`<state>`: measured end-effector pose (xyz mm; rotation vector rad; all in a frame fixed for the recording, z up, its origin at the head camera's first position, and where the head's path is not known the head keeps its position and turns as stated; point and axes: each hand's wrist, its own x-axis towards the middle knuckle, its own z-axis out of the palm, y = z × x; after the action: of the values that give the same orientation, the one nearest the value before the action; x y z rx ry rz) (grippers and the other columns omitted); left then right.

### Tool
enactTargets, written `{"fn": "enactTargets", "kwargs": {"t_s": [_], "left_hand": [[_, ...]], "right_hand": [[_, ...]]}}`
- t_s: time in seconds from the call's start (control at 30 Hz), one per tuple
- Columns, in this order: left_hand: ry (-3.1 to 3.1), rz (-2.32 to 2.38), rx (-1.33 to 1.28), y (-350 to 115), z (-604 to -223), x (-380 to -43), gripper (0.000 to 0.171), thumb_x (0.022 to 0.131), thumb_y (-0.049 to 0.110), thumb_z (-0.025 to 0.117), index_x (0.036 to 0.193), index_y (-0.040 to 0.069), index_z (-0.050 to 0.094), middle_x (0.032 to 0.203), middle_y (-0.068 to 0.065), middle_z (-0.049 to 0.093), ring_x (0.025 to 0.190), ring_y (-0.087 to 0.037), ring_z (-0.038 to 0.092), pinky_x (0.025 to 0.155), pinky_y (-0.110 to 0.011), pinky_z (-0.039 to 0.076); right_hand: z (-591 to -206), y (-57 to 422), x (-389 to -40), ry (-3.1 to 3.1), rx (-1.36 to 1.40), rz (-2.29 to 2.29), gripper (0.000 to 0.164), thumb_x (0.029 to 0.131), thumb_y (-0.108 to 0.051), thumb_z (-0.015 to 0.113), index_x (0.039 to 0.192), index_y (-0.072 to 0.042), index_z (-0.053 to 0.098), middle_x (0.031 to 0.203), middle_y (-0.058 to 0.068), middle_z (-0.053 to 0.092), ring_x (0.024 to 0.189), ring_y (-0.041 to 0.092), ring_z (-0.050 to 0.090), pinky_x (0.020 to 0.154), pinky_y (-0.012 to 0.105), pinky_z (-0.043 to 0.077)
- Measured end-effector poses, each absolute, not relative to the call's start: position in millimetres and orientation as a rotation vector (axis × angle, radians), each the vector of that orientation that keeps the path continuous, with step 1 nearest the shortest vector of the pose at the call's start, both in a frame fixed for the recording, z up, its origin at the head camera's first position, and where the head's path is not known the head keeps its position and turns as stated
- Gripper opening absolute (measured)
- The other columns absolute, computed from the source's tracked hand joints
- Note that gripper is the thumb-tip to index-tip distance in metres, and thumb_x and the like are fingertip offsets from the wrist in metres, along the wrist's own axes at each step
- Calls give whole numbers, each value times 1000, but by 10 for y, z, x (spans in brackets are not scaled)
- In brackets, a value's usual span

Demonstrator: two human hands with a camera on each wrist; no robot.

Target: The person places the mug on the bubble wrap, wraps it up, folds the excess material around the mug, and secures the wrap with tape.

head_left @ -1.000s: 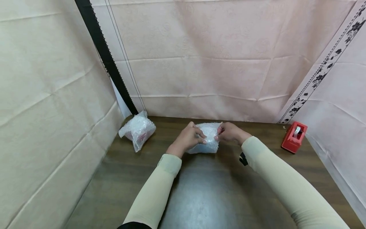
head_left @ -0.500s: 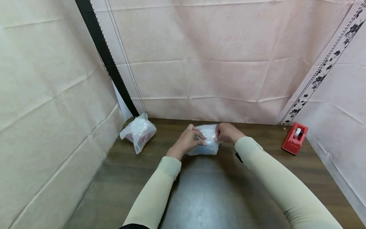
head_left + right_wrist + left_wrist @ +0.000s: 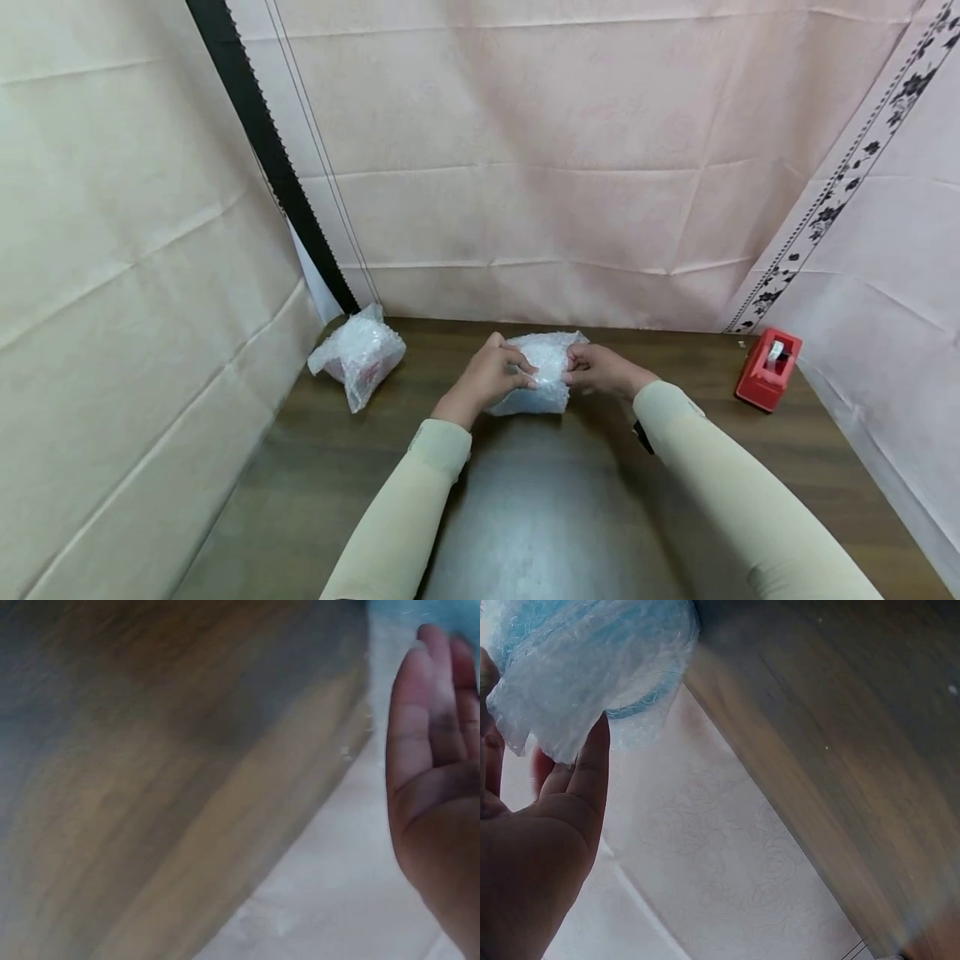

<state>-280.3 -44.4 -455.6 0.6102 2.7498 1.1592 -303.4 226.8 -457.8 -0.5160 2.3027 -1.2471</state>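
A bubble-wrapped bundle lies near the back of the wooden table, between both hands. Pale blue shows through its wrap in the left wrist view. My left hand grips the bundle's left side, thumb and fingers on the plastic. On the right side, my right hand pinches the wrap with thumb and fingers. The right wrist view catches only part of that hand, its fingertips reaching the blue wrap at the top corner. What is inside the bundle is hidden.
Another bubble-wrapped bundle, with pink showing through, sits at the back left corner. A red tape dispenser stands at the right on the wooden table. Pale cloth hangs around the back and sides.
My right hand moved inward over the wrap, then back out to the right, and a wrap corner shows behind it again. The left hand keeps its hold. The head view shifted slightly.
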Motion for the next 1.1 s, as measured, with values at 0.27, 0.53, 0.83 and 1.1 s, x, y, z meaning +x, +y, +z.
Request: {"fn": "enactTargets", "kwargs": {"t_s": [0.27,0.53,0.83,1.1], "left_hand": [[2789,1183,636,-459,-4522,-2824,18,94,27,95,110,20,93,124,-7,61,121,-24,65,103,-41,61],[2791,1162,599,-492,-4536,-2784,19,94,27,95,112,20,93,124,-7,61,122,-24,64,104,-41,61],[2817,1170,557,-471,-4500,-2811,18,94,27,94,110,19,93,129,-8,61,142,-29,63,111,-45,61],[2860,1121,487,-475,-4448,-2745,18,95,30,93,110,20,93,130,-7,62,134,-28,67,105,-44,62]], "right_hand": [[-4624,2227,-3059,2368,-563,-1307,18,111,-2,69,101,1,54,94,8,75,87,20,68,75,40,58],[-4667,2118,-2954,2533,-480,-1208,13,110,4,68,103,-3,59,107,13,73,94,24,75,85,39,66],[-4454,2708,-2977,2693,-479,-1017,13,109,-12,75,117,-2,74,116,20,81,97,27,80,89,42,65],[-4167,4132,-2861,3043,273,-1043,40,112,-24,57,133,8,68,109,28,76,91,36,72,80,44,60]]}}
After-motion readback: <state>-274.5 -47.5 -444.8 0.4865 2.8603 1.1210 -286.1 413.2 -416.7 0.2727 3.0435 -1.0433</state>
